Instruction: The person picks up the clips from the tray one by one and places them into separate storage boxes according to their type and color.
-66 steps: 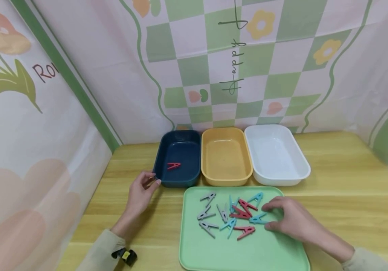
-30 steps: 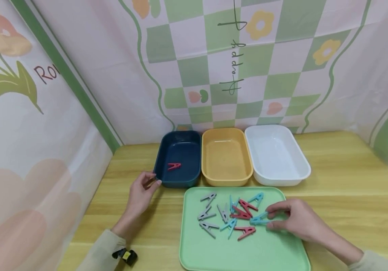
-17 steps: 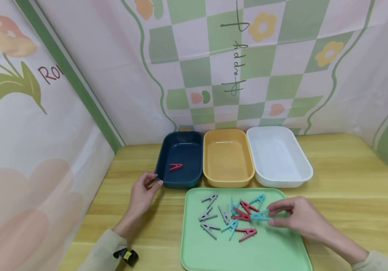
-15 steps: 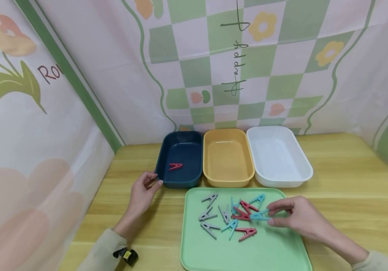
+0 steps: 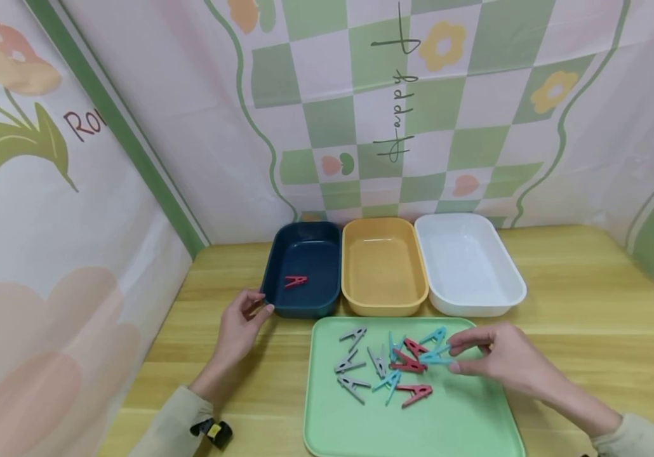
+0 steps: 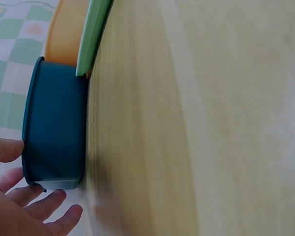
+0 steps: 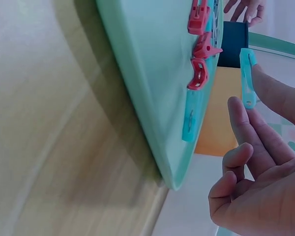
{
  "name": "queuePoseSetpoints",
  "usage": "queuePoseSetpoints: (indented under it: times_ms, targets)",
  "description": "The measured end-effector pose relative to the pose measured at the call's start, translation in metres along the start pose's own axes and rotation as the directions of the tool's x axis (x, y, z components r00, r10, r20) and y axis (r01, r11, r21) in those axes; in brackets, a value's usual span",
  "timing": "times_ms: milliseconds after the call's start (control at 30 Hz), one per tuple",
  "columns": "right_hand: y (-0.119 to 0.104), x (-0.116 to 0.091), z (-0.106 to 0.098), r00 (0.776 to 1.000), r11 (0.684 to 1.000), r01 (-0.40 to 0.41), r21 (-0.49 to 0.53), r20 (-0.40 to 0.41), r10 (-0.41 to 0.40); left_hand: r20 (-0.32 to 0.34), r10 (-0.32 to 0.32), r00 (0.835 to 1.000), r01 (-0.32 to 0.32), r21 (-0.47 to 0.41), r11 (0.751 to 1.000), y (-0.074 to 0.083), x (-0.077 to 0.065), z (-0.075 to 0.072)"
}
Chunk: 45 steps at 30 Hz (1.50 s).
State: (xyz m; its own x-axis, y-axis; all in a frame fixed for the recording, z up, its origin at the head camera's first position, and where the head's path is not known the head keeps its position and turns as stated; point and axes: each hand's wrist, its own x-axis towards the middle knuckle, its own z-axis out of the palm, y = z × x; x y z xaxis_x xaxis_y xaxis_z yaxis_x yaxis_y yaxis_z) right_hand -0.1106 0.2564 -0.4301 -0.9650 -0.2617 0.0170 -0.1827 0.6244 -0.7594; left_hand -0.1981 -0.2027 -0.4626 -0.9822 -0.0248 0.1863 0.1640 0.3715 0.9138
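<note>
- The right hand (image 5: 501, 352) is pinching a light-blue clothespin (image 7: 248, 81) between its thumb and fingertips; the right wrist view is showing it raised off the tray (image 5: 418, 428), apart from the other clothespins.
- Below and left of those fingers, red clothespins (image 5: 409, 363) are lying bunched with more light-blue ones (image 7: 191, 115); gray clothespins (image 5: 345, 381) are lying farther left.
- The left hand (image 5: 241, 325) is gripping the near left corner of the dark blue dish (image 5: 304, 257) with thumb and fingers, seemingly steadying it. Just beyond these fingers, inside that dish, a single red clothespin (image 5: 296, 280) is resting.
- Beyond the right hand's fingers and to their left, the yellow dish (image 5: 384, 266) is standing on the table (image 5: 281, 381); the white dish (image 5: 470, 266) is standing straight beyond them.
- The step in hand is apparently lifting this clothespin out of the bunch; the next move is probably calling for a firm pinch and enough height to clear a dish rim.
- Compared with half a second ago, the fingers and their clothespin are sitting slightly higher, now partly covering a red one. About two seconds ago they were parted around it; now they are pinching it. The left hand is keeping its place.
</note>
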Motion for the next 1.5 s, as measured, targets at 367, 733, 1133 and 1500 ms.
queuePoseSetpoints:
  times_ms: [367,733,1133,1500]
  targets:
    - [-0.014,0.007,-0.006,1.0,0.999,0.014,0.03,-0.025,-0.013,-0.001,-0.013,1.0,0.013,0.016,1.0,0.002,-0.001,-0.001]
    - [-0.029,0.013,-0.014,0.997,0.999,0.039,-0.005,-0.061,-0.039,0.004,-0.029,1.0,0.029,0.027,0.999,0.003,-0.002,-0.001]
    - [-0.047,0.022,-0.018,0.996,0.998,0.043,-0.035,-0.073,-0.045,0.004,-0.024,1.0,0.024,0.016,1.0,0.001,-0.002,-0.001]
    - [-0.055,0.032,-0.018,0.994,0.996,0.07,-0.057,-0.081,-0.075,0.01,-0.015,1.0,0.015,0.011,1.0,0.002,-0.001,-0.001]
